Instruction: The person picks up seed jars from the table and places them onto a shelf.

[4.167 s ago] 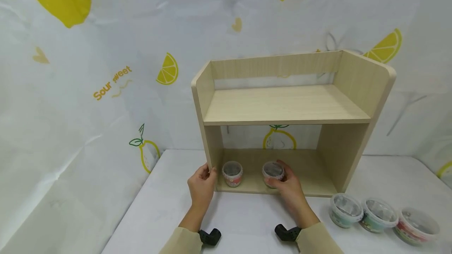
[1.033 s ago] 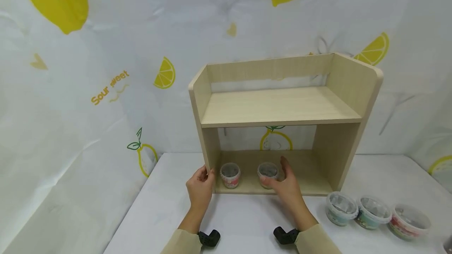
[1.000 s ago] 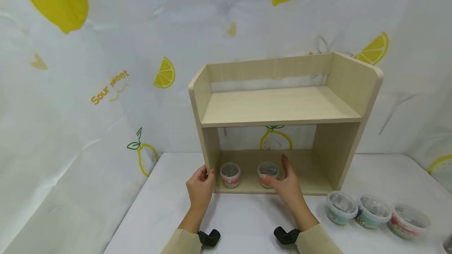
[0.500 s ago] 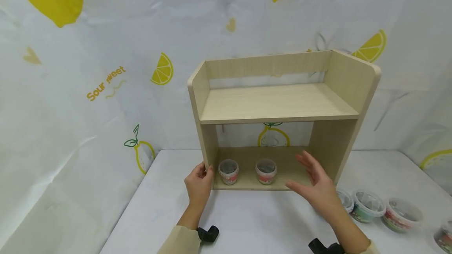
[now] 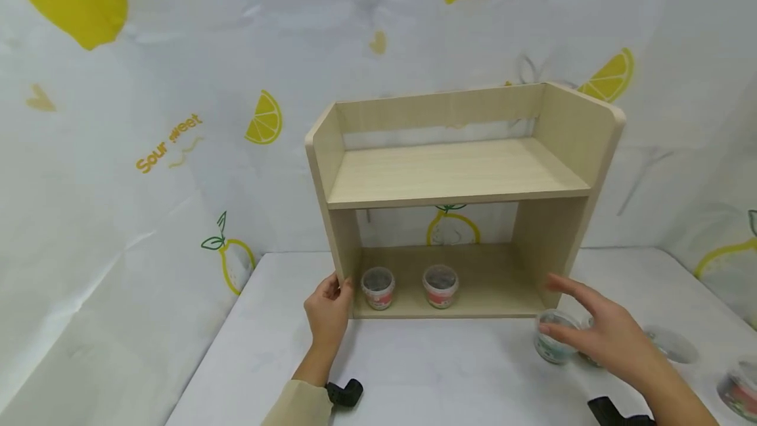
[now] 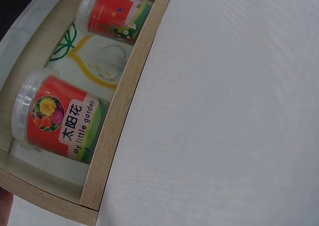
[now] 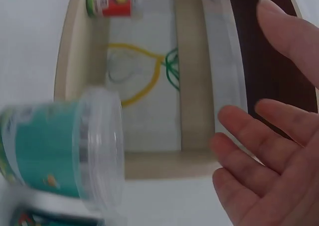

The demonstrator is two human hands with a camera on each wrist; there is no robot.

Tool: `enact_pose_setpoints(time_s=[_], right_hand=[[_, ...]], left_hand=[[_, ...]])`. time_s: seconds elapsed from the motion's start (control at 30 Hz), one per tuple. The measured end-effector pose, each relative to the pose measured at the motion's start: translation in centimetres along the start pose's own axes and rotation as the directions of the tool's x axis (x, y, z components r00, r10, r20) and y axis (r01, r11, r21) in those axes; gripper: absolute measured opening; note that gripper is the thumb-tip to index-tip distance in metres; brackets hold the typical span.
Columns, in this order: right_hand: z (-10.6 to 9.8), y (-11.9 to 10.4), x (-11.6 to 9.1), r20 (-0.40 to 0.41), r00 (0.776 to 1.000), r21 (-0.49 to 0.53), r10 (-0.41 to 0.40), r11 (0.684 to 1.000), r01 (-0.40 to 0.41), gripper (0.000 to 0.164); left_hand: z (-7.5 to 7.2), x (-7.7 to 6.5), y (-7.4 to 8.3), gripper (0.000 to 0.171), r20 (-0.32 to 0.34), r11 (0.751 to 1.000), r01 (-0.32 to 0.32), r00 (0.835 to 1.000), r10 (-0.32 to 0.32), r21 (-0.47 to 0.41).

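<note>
My left hand (image 5: pixel 328 311) pinches the front edge of the left side panel of a pale wooden two-tier shelf (image 5: pixel 461 199). Two small clear-lidded tubs with red labels stand upright on its lower board: the left tub (image 5: pixel 378 289) near that panel, the other tub (image 5: pixel 440 288) around the middle. In the left wrist view, the nearer tub (image 6: pixel 60 118) reads "My little garden". My right hand (image 5: pixel 615 340) is over the table right of the shelf, thumb and fingers spread, holding nothing. Nearest to it is a teal-labelled tub (image 7: pixel 47 148), partly behind the thumb in the head view.
Right of the teal tub, another tub is mostly hidden by my right hand, and a clear lid (image 5: pixel 674 345) shows behind the forearm. A red-labelled tub (image 5: pixel 744 393) stands at the far right edge. A lemon-printed sheet (image 5: pixel 177 215) hangs behind the white table (image 5: pixel 414 373).
My right hand has let go of the middle red tub, leaving it on the lower board, and moved right to the teal tub. My left hand stays on the side panel.
</note>
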State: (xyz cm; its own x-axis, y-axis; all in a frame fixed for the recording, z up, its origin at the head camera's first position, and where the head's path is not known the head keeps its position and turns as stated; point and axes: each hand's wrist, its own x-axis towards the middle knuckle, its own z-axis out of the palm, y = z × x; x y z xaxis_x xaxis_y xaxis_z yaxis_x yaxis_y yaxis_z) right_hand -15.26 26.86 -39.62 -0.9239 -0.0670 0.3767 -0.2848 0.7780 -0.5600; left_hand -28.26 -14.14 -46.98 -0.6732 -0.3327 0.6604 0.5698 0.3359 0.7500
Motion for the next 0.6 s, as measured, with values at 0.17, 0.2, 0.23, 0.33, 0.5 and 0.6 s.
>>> enact_pose_setpoints(time_s=[0.17,0.2,0.23,0.33,0.5,0.6], right_hand=[[-0.9,1.4,0.0,0.089,0.996,-0.052,0.026,0.998,-0.022,0.079],[-0.9,1.5,0.0,0.111,0.993,-0.055,0.034,0.998,-0.028,0.081],[-1.0,1.7,0.1,0.126,0.991,-0.063,0.036,0.998,-0.028,0.083],[-1.0,2.2,0.3,0.181,0.982,-0.079,0.058,0.996,-0.044,0.088],[-0.9,3.0,0.6,0.258,0.962,-0.108,0.092,0.992,-0.066,0.091],[-0.6,3.4,0.6,0.285,0.954,-0.115,0.088,0.992,-0.057,0.088]], left_hand=[[-0.1,0.0,-0.1,0.020,0.013,1.000,0.012,1.000,-0.011,-0.024],[-0.1,0.0,-0.1,0.020,0.015,1.000,0.016,1.000,-0.015,-0.026],[-0.1,0.0,0.0,0.020,0.016,0.999,0.021,1.000,-0.020,-0.030],[-0.2,0.0,0.2,0.021,0.016,0.999,0.039,0.999,-0.039,-0.037],[-0.1,0.1,0.4,0.021,0.025,0.997,0.072,0.997,-0.071,-0.041],[-0.2,0.0,2.0,0.020,0.025,0.996,0.079,0.997,-0.078,-0.035]])
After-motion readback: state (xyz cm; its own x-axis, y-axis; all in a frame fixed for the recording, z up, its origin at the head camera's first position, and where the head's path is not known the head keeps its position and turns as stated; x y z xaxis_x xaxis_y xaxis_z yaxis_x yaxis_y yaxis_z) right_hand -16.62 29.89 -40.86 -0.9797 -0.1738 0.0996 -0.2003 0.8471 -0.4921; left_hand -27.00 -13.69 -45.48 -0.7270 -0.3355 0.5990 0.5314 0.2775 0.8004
